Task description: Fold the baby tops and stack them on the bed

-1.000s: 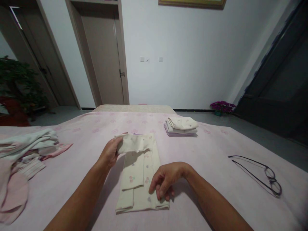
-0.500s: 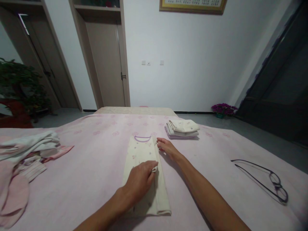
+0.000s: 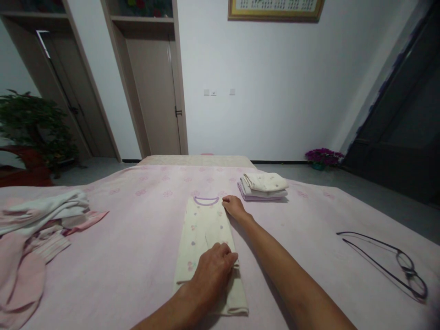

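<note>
A cream long shirt [image 3: 199, 227] with small printed motifs and a purple neckline lies flat in a narrow folded strip, its neck pointing away from me. My left hand [image 3: 215, 270] is closed over its lower right part, thumb and fingers gripping the cloth near the side edge. The palm covers some of the fabric there. Below this hand, a lower layer of the shirt sticks out past the upper layer's hem. Up at the right shoulder corner, my right hand [image 3: 235, 207] pinches the edge beside the neckline.
A stack of folded clothes [image 3: 263, 187] sits beyond my right hand. Black-framed glasses [image 3: 409, 272] lie far right. Loose pink and white clothes [image 3: 44, 224] are heaped at the left. All rest on a pink patterned cloth [image 3: 137, 256].
My left hand has moved down and slightly right along the shirt, and the upper layer's hem now shows on the left. My right hand stays at the shoulder, its fingers drawn closer together.
</note>
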The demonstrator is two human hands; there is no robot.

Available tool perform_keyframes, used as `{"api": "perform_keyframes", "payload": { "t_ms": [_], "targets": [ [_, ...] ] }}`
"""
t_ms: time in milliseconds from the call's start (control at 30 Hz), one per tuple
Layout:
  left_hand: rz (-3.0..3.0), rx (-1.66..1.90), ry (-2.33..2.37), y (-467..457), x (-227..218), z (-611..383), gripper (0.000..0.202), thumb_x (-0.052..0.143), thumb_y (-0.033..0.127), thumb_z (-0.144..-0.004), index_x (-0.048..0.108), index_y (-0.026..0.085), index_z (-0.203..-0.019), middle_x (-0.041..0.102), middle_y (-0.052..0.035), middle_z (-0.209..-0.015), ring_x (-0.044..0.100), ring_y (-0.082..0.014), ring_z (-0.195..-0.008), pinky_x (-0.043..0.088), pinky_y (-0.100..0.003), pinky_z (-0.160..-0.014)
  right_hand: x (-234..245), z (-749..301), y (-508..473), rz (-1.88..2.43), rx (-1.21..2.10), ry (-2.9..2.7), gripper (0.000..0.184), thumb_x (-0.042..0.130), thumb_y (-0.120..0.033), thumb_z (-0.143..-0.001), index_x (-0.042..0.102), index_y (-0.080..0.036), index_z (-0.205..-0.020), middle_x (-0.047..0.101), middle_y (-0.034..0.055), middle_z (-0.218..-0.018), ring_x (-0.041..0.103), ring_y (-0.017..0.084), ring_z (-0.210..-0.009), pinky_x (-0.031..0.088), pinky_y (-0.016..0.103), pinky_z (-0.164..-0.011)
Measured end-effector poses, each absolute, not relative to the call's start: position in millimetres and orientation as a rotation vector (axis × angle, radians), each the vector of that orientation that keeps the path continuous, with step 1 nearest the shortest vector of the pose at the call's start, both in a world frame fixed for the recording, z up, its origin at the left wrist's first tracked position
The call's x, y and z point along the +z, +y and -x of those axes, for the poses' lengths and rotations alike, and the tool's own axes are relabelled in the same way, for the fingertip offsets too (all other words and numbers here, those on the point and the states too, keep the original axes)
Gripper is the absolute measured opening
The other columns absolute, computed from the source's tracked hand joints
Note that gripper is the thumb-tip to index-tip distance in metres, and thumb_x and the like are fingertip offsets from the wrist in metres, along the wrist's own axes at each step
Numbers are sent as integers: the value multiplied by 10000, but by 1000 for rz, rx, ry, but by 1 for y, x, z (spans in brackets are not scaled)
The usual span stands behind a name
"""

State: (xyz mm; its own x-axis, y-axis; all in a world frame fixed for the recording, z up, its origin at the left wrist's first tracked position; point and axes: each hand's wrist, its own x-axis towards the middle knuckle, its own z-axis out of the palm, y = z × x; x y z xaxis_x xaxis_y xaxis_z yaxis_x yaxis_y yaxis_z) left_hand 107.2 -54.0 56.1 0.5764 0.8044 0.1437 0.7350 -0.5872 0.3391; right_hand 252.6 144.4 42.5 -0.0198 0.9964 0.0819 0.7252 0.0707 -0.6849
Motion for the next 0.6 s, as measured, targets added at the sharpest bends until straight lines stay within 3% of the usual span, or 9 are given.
{"api": "perform_keyframes", "payload": {
  "t_ms": [100,400,600],
  "targets": [
    [-2616,405,1274,-54,49,-109,266,509,122,-914,701,219,-1071,653,-96,-1019,569,-212,-909,471,-293,-757,39,-249,150,1781,556,-1772,262,608,-182,-810,741,-210,-1034,739,69,-1088,652,198,-1018,442,260,-843],
    [-2613,435,1169,-64,46,-109,108,593,244,-918,684,213,-966,662,-71,-979,580,-201,-883,439,-286,-726,31,-247,155,1885,462,-1756,277,616,-198,-801,711,-223,-1060,728,62,-1076,645,190,-997,433,257,-803],
    [-2644,445,1062,-66,56,-103,192,527,276,-962,709,232,-1003,697,-73,-947,625,-210,-888,470,-297,-747,33,-252,152,1853,521,-1778,360,584,-194,-828,638,-196,-1184,716,64,-1044,642,178,-954,427,248,-775]
  ]
}}
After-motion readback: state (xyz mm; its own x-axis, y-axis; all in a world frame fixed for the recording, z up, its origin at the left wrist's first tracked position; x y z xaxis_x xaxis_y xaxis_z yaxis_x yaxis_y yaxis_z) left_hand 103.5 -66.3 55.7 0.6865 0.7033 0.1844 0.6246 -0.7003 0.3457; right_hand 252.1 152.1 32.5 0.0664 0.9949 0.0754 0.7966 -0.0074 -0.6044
